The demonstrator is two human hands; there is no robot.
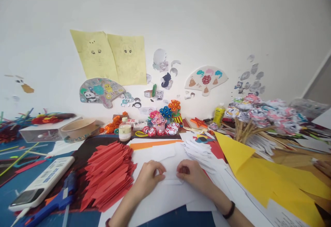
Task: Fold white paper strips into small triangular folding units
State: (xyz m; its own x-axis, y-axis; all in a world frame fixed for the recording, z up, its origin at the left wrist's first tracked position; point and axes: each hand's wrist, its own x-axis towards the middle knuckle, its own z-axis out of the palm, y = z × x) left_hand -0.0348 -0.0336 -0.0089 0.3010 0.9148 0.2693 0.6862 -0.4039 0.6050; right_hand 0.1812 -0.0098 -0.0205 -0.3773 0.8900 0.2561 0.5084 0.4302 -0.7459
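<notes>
A small piece of white paper (171,167) is pinched at its two sides, just above larger white sheets (165,199). My left hand (148,178) has thumb and fingers closed on its left edge. On the opposite edge, my right hand (194,176) grips with curled fingers. A fold seems to run along the lower part of the paper. To the left of my left hand lies a pile of folded red paper pieces (110,175). Beyond my right hand is a heap of white folded strips (198,153).
At left are a blue glue gun (58,199) and a white power strip-like device (42,182). A small jar (125,130) and paper flowers (165,115) stand along the wall. Yellow paper (269,178) spreads at right, near another person's hand (323,166).
</notes>
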